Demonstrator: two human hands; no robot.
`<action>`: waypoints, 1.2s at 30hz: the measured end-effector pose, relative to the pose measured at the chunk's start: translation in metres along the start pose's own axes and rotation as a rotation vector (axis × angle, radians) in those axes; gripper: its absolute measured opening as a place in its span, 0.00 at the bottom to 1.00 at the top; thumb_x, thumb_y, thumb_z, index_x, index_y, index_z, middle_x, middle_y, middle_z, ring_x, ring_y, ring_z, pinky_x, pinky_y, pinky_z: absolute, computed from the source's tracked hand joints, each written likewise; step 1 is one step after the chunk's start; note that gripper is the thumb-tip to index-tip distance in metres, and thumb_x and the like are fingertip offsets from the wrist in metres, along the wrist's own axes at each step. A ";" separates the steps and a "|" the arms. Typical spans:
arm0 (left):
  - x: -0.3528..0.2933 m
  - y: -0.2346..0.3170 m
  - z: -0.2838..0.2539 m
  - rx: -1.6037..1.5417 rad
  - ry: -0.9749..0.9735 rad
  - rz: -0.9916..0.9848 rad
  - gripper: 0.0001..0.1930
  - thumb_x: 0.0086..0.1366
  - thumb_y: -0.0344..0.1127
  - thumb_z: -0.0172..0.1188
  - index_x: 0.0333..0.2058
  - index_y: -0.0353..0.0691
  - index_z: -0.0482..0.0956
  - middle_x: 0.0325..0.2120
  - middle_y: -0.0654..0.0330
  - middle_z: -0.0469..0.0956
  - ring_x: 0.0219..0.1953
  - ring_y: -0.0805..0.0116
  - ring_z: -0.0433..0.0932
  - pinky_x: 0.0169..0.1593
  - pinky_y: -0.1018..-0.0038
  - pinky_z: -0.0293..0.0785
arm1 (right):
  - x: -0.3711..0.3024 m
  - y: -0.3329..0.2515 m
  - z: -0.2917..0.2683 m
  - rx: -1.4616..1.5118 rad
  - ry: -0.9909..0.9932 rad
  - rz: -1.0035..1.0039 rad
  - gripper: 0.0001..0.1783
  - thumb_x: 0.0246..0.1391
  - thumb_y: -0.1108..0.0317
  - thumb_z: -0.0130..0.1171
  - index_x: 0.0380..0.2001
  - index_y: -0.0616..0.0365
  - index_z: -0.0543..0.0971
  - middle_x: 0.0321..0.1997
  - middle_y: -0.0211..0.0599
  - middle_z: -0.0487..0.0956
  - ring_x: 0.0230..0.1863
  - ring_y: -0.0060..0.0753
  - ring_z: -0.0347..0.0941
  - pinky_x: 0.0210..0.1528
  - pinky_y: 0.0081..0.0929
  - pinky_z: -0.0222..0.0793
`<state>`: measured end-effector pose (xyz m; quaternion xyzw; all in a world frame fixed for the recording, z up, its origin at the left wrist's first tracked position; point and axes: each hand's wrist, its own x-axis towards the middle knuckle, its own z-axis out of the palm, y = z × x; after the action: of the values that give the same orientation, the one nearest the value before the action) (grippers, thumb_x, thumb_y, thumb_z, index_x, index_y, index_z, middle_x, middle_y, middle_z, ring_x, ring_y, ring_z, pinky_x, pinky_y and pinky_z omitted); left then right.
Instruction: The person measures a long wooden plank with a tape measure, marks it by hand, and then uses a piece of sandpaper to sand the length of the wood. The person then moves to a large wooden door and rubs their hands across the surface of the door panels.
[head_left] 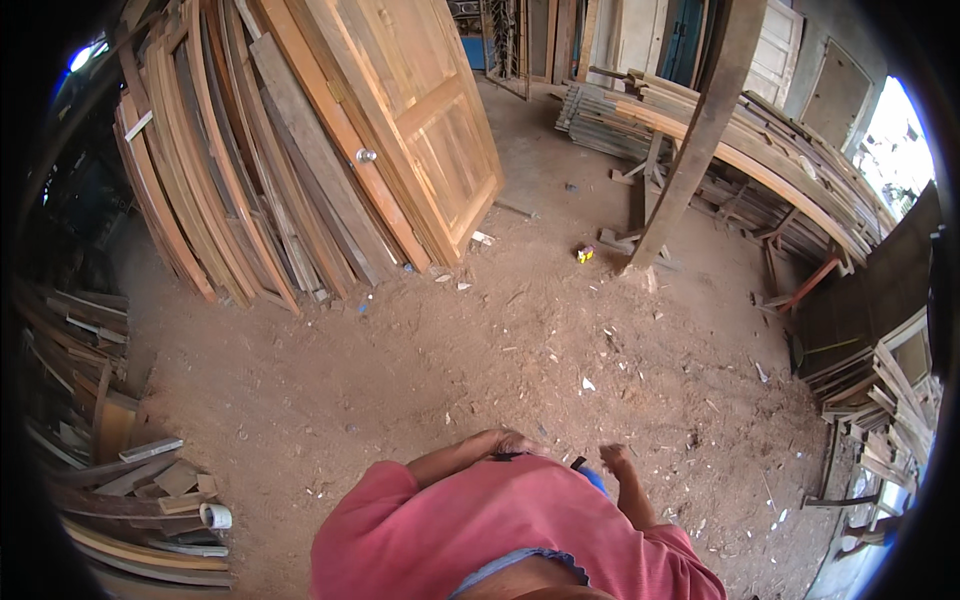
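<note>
My left hand (pixel 515 442) is bent in across the front of my red shirt (pixel 480 505), close to a small dark item (pixel 508 457) at my waist. Its fingers are partly hidden, so its grip cannot be made out. My right hand (pixel 616 458) hangs low in front of my right side, fingers curled in. Whether anything lies inside it is hidden. Between the hands, a bit of blue cloth (pixel 594 478) and a small black thing (pixel 578 463) show past the shirt's edge.
Ahead on the left lean a wooden panel door (pixel 440 130) and several long boards (pixel 215 170). A post (pixel 690 140) stands ahead right, before stacked planks (pixel 770 165). Offcuts (pixel 150 490) lie left, more scrap wood (pixel 890 410) right. Small litter dots the dirt floor (pixel 400 370).
</note>
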<state>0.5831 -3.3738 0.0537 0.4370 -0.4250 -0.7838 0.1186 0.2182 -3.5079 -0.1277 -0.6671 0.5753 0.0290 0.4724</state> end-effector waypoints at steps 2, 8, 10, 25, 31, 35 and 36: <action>0.021 0.045 -0.035 -0.034 -0.090 0.118 0.30 0.75 0.60 0.49 0.47 0.36 0.85 0.40 0.59 0.84 0.37 0.68 0.79 0.45 0.69 0.73 | 0.011 0.075 -0.039 -0.010 0.027 -0.030 0.23 0.56 0.52 0.52 0.34 0.63 0.82 0.33 0.44 0.83 0.25 0.37 0.77 0.23 0.40 0.70; 0.047 0.058 -0.184 -0.460 0.150 0.046 0.30 0.74 0.61 0.47 0.53 0.37 0.79 0.36 0.55 0.82 0.30 0.67 0.78 0.36 0.67 0.75 | 0.036 -0.015 -0.085 0.262 -0.032 0.578 0.20 0.60 0.52 0.58 0.42 0.59 0.81 0.32 0.36 0.82 0.27 0.38 0.79 0.25 0.40 0.72; 0.073 0.071 -0.226 -0.788 0.263 0.203 0.29 0.74 0.61 0.49 0.52 0.38 0.78 0.31 0.58 0.81 0.27 0.68 0.77 0.33 0.70 0.74 | 0.069 -0.023 -0.110 0.327 -0.001 0.514 0.21 0.60 0.51 0.59 0.41 0.59 0.81 0.30 0.36 0.81 0.26 0.35 0.78 0.23 0.37 0.71; 0.090 -0.024 -0.321 -0.135 1.193 -0.337 0.19 0.65 0.48 0.58 0.39 0.34 0.80 0.32 0.42 0.82 0.35 0.45 0.82 0.41 0.53 0.78 | 0.595 -0.278 -0.283 -0.067 -0.071 -0.148 0.16 0.59 0.51 0.58 0.32 0.52 0.80 0.27 0.36 0.79 0.21 0.31 0.74 0.20 0.36 0.68; 0.120 -0.067 -0.335 -0.028 0.920 -0.318 0.23 0.72 0.50 0.52 0.48 0.34 0.81 0.42 0.41 0.83 0.48 0.46 0.82 0.52 0.55 0.77 | 0.718 -0.315 -0.289 -0.051 -0.012 -0.579 0.23 0.64 0.46 0.50 0.31 0.52 0.84 0.29 0.39 0.80 0.31 0.39 0.75 0.37 0.46 0.74; 0.063 -0.020 -0.405 0.176 0.780 -0.389 0.26 0.72 0.54 0.50 0.48 0.35 0.82 0.41 0.43 0.84 0.46 0.52 0.83 0.50 0.56 0.76 | 0.655 -0.363 -0.220 -0.729 -0.290 -0.385 0.22 0.64 0.45 0.49 0.37 0.49 0.84 0.36 0.40 0.85 0.38 0.46 0.83 0.42 0.46 0.78; 0.075 0.002 -0.461 0.211 0.807 -0.357 0.27 0.72 0.55 0.50 0.48 0.35 0.83 0.41 0.43 0.85 0.45 0.53 0.84 0.49 0.56 0.76 | 0.667 -0.351 -0.244 -0.752 -0.322 -0.269 0.21 0.64 0.47 0.49 0.36 0.50 0.84 0.38 0.41 0.86 0.40 0.44 0.84 0.42 0.45 0.79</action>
<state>0.9005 -3.6761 -0.1073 0.7836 -0.3404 -0.5114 0.0924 0.5985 -4.2015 -0.1713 -0.8488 0.3516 0.2786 0.2800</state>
